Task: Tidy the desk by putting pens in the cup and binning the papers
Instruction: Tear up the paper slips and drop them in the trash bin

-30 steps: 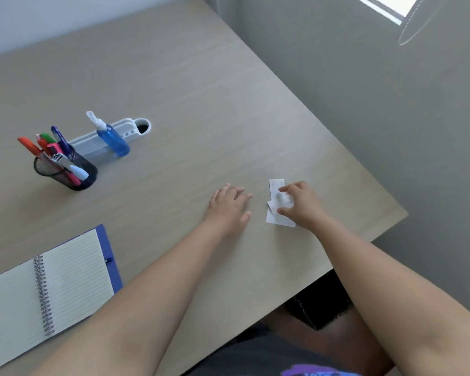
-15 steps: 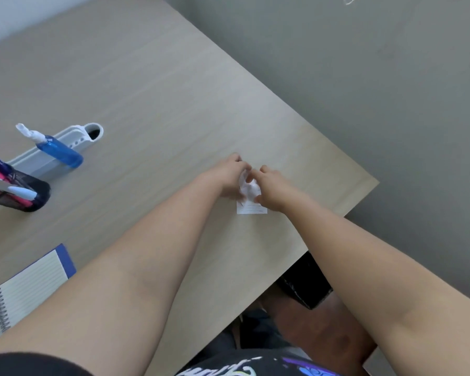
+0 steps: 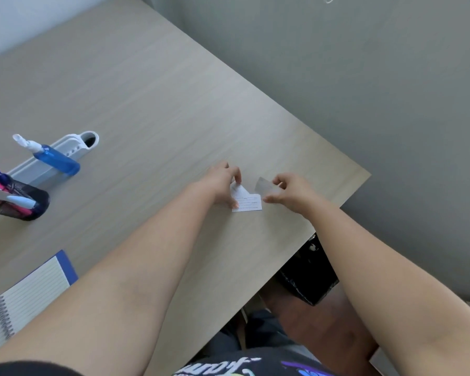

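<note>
Small white lined paper slips [image 3: 247, 202] lie on the wooden desk [image 3: 152, 109] near its right corner. My left hand [image 3: 223, 185] pinches the slips' left side, fingertips pressed on them. My right hand [image 3: 291, 192] holds one separate slip [image 3: 265, 186] just above the desk, lifted off to the right of the others. A black mesh cup [image 3: 25, 203] with several pens and markers stands at the far left. A black bin [image 3: 308, 278] sits on the floor under the desk's right edge, partly hidden by the desk and my right arm.
A blue spray bottle [image 3: 55, 158] leans against a white tray [image 3: 46, 164] behind the cup. An open spiral notebook [image 3: 25, 297] with a blue cover lies at the lower left. The desk's right edge borders a grey wall.
My hands, joined over the papers half a second ago, have separated. The right hand has pulled one slip away to the right. The view shifted slightly.
</note>
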The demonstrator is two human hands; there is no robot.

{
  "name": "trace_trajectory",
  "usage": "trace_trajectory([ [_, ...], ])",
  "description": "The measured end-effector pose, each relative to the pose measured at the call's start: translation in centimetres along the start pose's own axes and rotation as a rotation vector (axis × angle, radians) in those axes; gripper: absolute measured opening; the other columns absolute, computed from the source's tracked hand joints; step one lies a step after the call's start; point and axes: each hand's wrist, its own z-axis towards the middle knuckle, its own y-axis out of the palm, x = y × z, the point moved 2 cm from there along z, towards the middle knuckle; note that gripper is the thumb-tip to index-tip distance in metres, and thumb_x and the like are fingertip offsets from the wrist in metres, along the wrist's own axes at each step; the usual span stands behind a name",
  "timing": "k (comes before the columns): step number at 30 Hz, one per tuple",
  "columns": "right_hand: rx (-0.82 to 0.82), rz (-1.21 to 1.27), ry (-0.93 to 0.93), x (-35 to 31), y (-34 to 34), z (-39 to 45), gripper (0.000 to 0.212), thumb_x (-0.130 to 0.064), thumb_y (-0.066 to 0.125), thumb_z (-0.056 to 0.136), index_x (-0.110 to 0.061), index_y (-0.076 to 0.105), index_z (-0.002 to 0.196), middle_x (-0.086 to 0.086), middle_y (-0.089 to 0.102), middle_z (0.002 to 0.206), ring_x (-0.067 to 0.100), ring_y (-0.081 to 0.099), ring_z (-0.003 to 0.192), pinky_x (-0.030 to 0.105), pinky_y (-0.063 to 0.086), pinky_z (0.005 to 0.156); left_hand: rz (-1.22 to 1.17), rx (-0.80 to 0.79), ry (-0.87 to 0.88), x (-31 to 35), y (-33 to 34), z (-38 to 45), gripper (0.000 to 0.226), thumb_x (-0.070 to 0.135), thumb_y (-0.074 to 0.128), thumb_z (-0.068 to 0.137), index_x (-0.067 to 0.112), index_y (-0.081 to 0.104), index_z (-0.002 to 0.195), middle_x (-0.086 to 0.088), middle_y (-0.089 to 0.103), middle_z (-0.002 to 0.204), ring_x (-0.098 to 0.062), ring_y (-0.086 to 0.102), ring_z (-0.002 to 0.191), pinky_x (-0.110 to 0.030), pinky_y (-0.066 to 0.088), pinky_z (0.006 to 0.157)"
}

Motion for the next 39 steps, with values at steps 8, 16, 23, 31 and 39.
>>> trace_trajectory([
  [8,-0.090,-0.107,-0.020,1.2,1.5,-1.6,0.045,-0.020,0.084,0.069,-0.023,0.062,0.108,0.002,0.061,0.087,0.018,0.058,0.077,0.024,0.041,0.058,-0.020,0.050,-0.002,0.3,0.4,-0.7,0.061,0.017,0.087,0.064,0.022,0.056,0.116,-0.003,0.052,0.116,-0.023,0.053,0.106,-0.032,0.046,0.084],
  [16,-0.205,-0.499,-0.161,-2.3,2.0,0.9,0.071,-0.026,0.087,0.063,-0.031,0.051,0.125,-0.002,0.053,0.096,0.020,0.053,0.091,0.030,0.044,0.073,-0.063,0.017,0.041,0.1,0.6,-0.8,0.047,0.015,0.082,0.069,0.023,0.063,0.112,0.000,0.053,0.101,-0.019,0.052,0.093,-0.028,0.044,0.080],
  [23,-0.215,-0.515,-0.099,-3.2,2.6,1.9,0.057,-0.025,0.090,0.059,-0.021,0.059,0.107,0.000,0.057,0.098,0.021,0.054,0.090,0.028,0.042,0.067,-0.271,0.021,0.084,-1.4,0.9,-1.7,0.064,0.012,0.085,0.066,0.023,0.061,0.124,-0.001,0.048,0.107,-0.015,0.056,0.088,-0.033,0.050,0.090],
  [31,-0.179,-0.575,-0.081,-3.0,3.3,1.5,0.048,-0.028,0.086,0.066,-0.014,0.062,0.106,0.003,0.060,0.097,0.020,0.054,0.087,0.030,0.044,0.070,-0.096,0.002,0.116,-1.9,0.2,-1.5,0.068,0.021,0.089,0.061,0.033,0.062,0.122,0.004,0.040,0.106,-0.015,0.045,0.101,-0.029,0.041,0.090],
  [39,-0.185,-0.672,-0.090,-4.2,4.0,1.0,0.045,-0.025,0.083,0.069,-0.010,0.064,0.107,0.006,0.066,0.105,0.024,0.061,0.096,0.034,0.051,0.076,0.077,-0.018,0.203,-1.1,-0.1,-1.1,0.048,0.025,0.090,0.058,0.024,0.066,0.100,0.005,0.043,0.102,-0.018,0.048,0.092,-0.031,0.044,0.077],
])
